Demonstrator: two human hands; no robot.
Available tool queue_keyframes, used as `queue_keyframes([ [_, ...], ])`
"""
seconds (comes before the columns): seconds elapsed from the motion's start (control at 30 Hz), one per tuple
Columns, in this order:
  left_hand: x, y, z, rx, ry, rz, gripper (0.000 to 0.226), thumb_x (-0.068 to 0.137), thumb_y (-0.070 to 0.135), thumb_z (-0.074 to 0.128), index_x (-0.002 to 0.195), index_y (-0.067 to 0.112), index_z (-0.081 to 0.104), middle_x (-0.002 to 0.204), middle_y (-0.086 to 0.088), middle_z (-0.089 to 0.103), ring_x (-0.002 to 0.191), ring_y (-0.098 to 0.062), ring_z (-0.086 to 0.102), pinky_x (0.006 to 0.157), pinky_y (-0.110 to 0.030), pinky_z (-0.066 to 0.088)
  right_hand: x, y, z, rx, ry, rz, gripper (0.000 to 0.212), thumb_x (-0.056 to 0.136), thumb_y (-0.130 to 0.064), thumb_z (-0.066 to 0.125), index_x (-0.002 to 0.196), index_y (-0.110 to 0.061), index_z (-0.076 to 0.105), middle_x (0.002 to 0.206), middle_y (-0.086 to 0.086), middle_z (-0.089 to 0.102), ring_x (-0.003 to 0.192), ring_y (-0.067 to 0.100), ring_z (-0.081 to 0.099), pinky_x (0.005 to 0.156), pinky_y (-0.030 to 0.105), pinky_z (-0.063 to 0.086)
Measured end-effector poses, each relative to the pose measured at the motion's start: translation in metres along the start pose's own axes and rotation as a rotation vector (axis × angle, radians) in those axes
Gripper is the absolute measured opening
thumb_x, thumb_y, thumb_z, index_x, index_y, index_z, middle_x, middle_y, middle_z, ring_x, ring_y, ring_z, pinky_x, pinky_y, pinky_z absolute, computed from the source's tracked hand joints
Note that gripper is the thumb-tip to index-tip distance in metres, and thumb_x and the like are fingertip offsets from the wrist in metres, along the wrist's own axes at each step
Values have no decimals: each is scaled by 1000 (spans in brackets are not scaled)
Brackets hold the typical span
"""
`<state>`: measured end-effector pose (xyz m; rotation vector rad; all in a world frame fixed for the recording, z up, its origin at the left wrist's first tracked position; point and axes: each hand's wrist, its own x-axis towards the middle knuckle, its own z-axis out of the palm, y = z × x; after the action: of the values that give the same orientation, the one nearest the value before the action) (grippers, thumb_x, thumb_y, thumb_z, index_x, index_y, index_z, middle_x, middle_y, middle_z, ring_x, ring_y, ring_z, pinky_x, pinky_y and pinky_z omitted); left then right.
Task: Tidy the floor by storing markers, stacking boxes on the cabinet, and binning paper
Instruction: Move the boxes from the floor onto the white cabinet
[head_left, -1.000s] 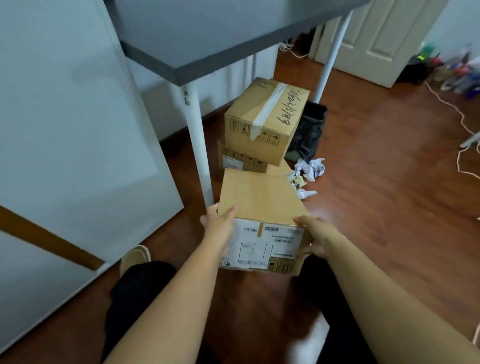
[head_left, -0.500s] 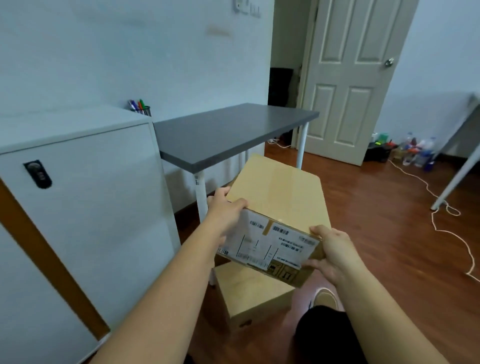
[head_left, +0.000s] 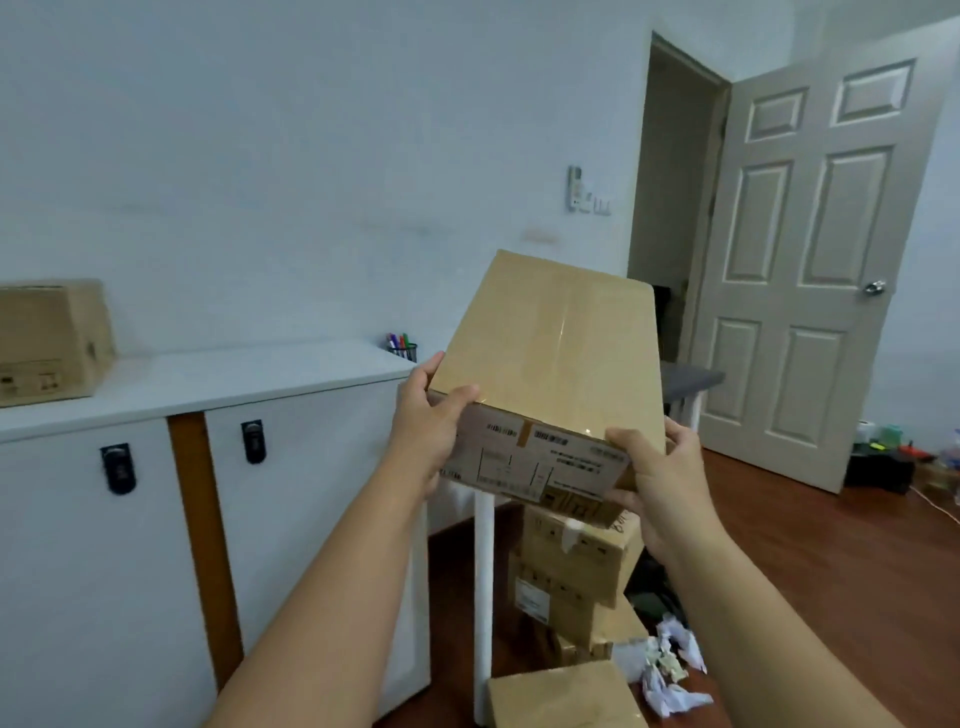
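I hold a flat cardboard box (head_left: 550, 358) with a white shipping label at chest height. My left hand (head_left: 428, 421) grips its near left corner, and my right hand (head_left: 657, 478) grips the near right corner. The white cabinet (head_left: 218, 379) stands to the left, with another cardboard box (head_left: 49, 340) on its top at the far left. A mesh cup of markers (head_left: 402, 347) sits at the cabinet's right end. More boxes (head_left: 571, 571) are stacked on the floor below. Crumpled paper (head_left: 670, 670) lies beside them.
A grey table on white legs (head_left: 483, 597) stands right of the cabinet, mostly hidden behind the held box. A dark bin bag (head_left: 652, 597) sits behind the floor boxes. An open door (head_left: 810, 291) and bottles and clutter (head_left: 904, 457) are at the right, over a wooden floor.
I have lifted the box from the floor up to chest height, and my view has risen from the floor to the cabinet top and wall. Both hands keep their hold.
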<state>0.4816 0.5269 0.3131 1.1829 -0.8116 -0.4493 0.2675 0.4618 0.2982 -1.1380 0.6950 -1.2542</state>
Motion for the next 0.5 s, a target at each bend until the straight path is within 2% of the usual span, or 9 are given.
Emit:
queue_keyframes([
  [0.13,15,36,-73,-2,199,40,60,88,32,69,142,41,42,131,-5,52,114,-25,60,85,-42,55,11,5,68,-236,-277,-139,86,71,-27,82,141,-33,33,133,-5,50,117,18,55,88,47,57],
  [0.2,16,48,-115,3,291,39,59,89,33,68,142,43,41,134,-3,51,115,-26,60,90,-52,54,15,9,106,-319,-388,-199,95,70,-24,83,147,-32,29,135,-11,46,122,11,45,95,45,52],
  [0.3,14,61,-167,55,408,80,75,76,45,77,142,45,40,138,2,49,121,-24,57,93,-59,52,29,19,164,-326,-522,-238,88,78,-14,78,149,-30,29,138,-11,46,123,9,42,97,46,52],
  [0.37,14,67,-193,127,474,103,93,58,56,82,141,46,41,139,4,50,122,-23,56,92,-58,52,41,28,201,-271,-617,-225,79,81,-12,75,146,-31,35,136,-7,53,121,16,54,86,49,57],
  [0.43,16,72,-218,165,516,117,98,52,54,84,140,42,42,137,1,54,118,-24,59,87,-56,56,51,38,239,-225,-680,-228,69,86,-10,71,143,-32,40,125,-7,61,107,18,65,77,47,61],
  [0.5,22,73,-244,185,546,139,85,65,38,85,140,33,45,131,0,61,114,-24,63,81,-47,60,58,47,276,-209,-694,-230,66,90,-7,65,145,-30,38,115,-15,60,97,11,65,73,42,62],
])
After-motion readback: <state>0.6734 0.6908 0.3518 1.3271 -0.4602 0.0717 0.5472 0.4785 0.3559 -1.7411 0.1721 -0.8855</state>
